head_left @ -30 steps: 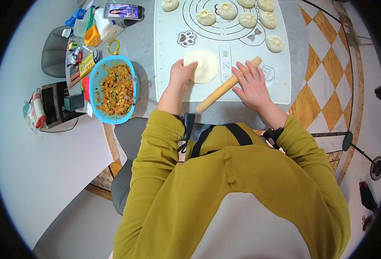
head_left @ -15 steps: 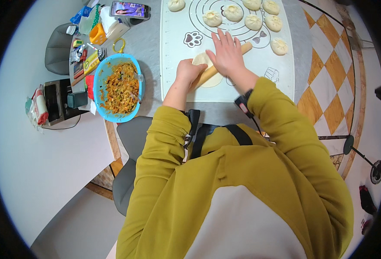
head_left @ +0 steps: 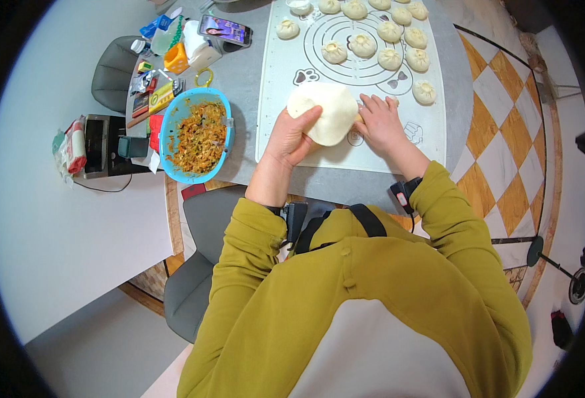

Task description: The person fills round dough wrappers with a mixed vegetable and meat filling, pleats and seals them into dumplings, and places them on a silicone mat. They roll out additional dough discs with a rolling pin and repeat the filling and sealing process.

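Note:
My left hand [head_left: 291, 137] pinches a round, flat dough wrapper [head_left: 323, 109] at its lower left edge, thumb on top. The wrapper is lifted off the white silicone mat [head_left: 276, 79] and hides part of it. Just to its right, my right hand [head_left: 382, 126] closes over a wooden rolling pin [head_left: 358, 119]. Most of the pin is covered by that hand and the wrapper. Several pleated buns sit farther back on the mat, the nearest bun [head_left: 424, 93] being right of the pin.
Left of the mat stands a light-blue basin [head_left: 166, 142] of chopped filling [head_left: 199, 139]. Behind it lie yellow-handled scissors [head_left: 204, 78], a phone [head_left: 225, 30] with a lit screen and an orange holder [head_left: 176, 60]. A grey chair [head_left: 206, 225] is by the near table edge.
The dough wrapper has come up off the mat in my left hand; before, it lay under the rolling pin. My right hand went from flat on the pin to fingers bent over it. The view shifted.

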Motion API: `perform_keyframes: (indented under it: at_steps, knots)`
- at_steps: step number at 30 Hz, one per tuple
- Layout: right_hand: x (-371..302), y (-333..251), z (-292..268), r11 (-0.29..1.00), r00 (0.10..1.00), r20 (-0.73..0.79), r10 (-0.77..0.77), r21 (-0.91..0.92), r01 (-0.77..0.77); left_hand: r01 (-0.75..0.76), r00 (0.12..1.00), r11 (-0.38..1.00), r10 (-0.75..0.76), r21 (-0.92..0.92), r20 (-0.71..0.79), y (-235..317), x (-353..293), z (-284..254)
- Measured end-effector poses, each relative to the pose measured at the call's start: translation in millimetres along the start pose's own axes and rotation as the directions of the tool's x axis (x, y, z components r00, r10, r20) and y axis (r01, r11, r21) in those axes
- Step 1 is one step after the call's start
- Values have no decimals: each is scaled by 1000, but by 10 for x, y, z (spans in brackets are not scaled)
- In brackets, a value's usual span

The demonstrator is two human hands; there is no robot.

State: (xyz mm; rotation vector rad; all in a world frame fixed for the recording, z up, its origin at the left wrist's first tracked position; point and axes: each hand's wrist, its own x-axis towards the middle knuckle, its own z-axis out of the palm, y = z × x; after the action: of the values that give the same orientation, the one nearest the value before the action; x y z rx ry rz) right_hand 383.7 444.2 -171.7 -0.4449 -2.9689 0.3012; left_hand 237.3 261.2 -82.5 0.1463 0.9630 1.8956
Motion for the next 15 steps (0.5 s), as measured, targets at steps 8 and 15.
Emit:
perform_keyframes:
  at_steps: [8,15]
  knots:
    - [221,-179,-440,-543,892,340,-297,708,-451,17,998,923,5,385,-55,65,-173,200]
    - [75,-507,-807,-365,907,418,-46,838,-405,40,988,623,95,781,-126,146,-311,62]
